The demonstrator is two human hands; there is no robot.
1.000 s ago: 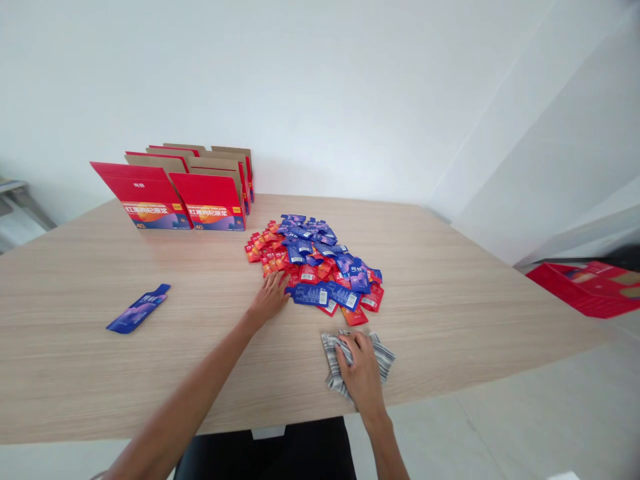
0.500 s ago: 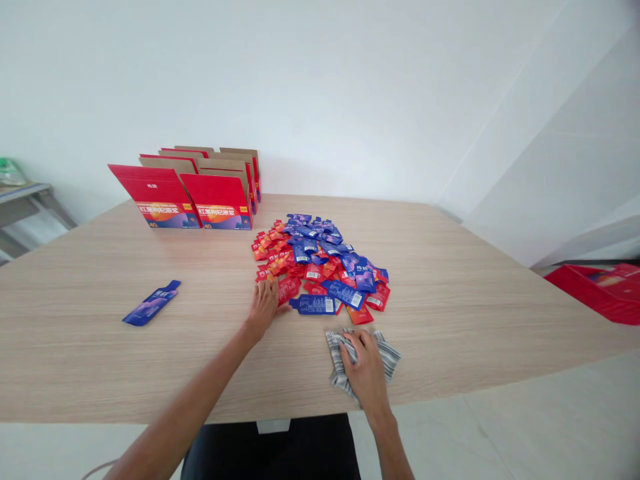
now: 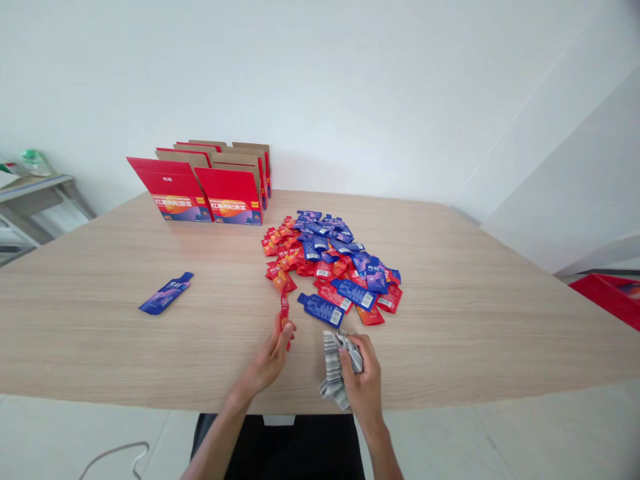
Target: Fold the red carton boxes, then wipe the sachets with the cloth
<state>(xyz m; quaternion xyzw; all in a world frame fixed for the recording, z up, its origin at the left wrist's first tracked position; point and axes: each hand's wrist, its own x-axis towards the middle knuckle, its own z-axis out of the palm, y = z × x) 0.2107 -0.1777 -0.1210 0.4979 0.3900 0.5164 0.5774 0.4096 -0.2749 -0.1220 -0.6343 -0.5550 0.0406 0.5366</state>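
Note:
My left hand [image 3: 271, 355] pinches a red sachet [image 3: 285, 309] by its lower end and holds it edge-on just above the wooden table [image 3: 100, 347]. My right hand [image 3: 361, 377] is closed on a bunched striped cloth [image 3: 333, 367] near the table's front edge. Just beyond both hands lies a pile of red and blue sachets [image 3: 333, 260]. A single blue sachet [image 3: 167, 294] lies flat, apart, to the left.
Several red and brown cardboard boxes [image 3: 210, 190] stand open at the back left of the table. A red box [image 3: 613, 293] sits lower down at the far right. A grey shelf [image 3: 35, 193] is at the left edge. A white cable [image 3: 113, 453] lies on the floor.
My left hand has drawn back from the pile's edge toward me, lifting one red sachet. My right hand has gathered the flat cloth up into a bunch.

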